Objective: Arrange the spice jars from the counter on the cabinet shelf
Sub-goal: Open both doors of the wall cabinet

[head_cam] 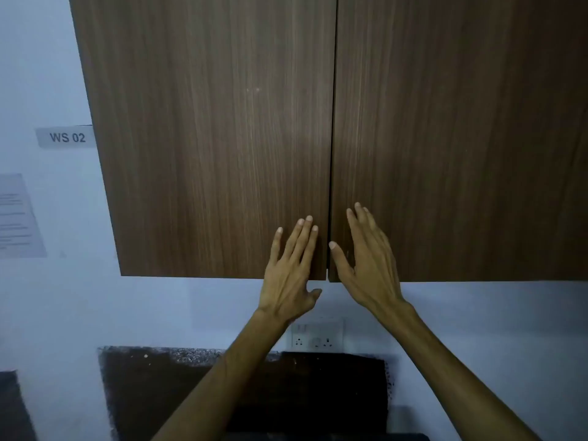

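Both wooden cabinet doors [222,138] are closed, hiding the shelf; no spice jars show. The left hand [288,275] and right hand [370,265] lie flat with straight fingers, holding nothing, beside the centre seam. The dark counter [152,386] below is dim and cut off.

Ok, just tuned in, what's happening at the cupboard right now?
A person has both hands up on a wooden wall cabinet. The left hand lies flat on the left door near its inner edge, and the right hand lies with straight fingers on the right door. Both doors look shut, with only the thin seam between them. No spice jars or shelf are in view; the dark counter shows below.
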